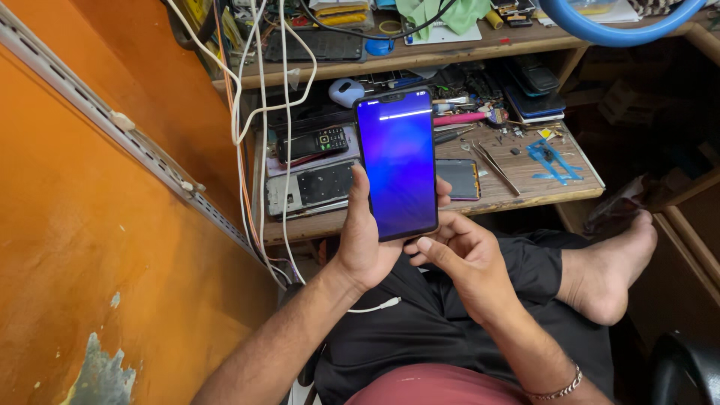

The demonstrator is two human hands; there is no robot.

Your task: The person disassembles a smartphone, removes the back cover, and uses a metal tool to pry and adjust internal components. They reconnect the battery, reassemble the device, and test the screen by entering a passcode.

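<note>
Left hand (367, 244) wraps the smartphone (397, 161) from the left side: thumb up along the left edge, fingertips showing past the right edge, palm behind the lower half. Firm hold. Phone is upright, tilted slightly back, held in the air above the lap and in front of the worktop (525, 191). Screen is lit, blue-to-purple gradient, thin white bar near the top, notch at the top edge.

Right hand (461, 262) sits just under the phone's bottom right corner. Thumb points up-left and meets the bottom edge; the other fingers curl loosely below. It looks like touch rather than a grip, but the contact spot is partly hidden by the phone. A bracelet (559, 390) is on that wrist.

On the worktop behind the phone:
- keypad phone (319, 142) with green-lit keys, to the left
- opened phone chassis (307, 191) lying flat, just below that
- dark screen panel (459, 178) just right of the held phone
- tweezers (495, 166) lying diagonally, near the panel
- blue tape scraps (551, 159) at the right end
- pink-handled tool (459, 118) further back

White cables (259, 112) hang down the left edge of the worktop, against the orange wall (82, 225). One white cable end (386, 304) lies on the black trousers below the left wrist. The person sits cross-legged, bare foot (611, 274) out to the right. A blue ring (615, 26) is on the upper shelf.
</note>
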